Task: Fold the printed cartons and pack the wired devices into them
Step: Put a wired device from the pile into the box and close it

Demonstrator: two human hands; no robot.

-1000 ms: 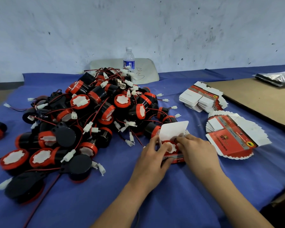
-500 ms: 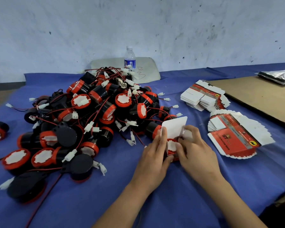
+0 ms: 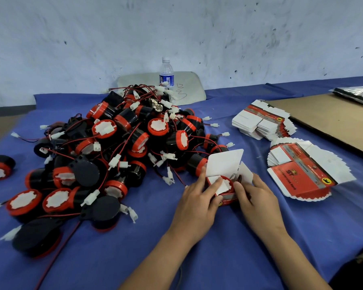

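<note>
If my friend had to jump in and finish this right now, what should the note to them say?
Left hand: holds the carton and presses one small flap down.
Right hand: holds the carton's right side, fingers at the other flap.
In the carton: one red-and-black device, top showing. The big lid flap stands open.
Waiting: pile of wired devices to the left; two stacks of flat cartons to the right.
Done: this carton is folded and loaded.
Left: tuck the flaps, close the lid, then pack the rest.
</note>
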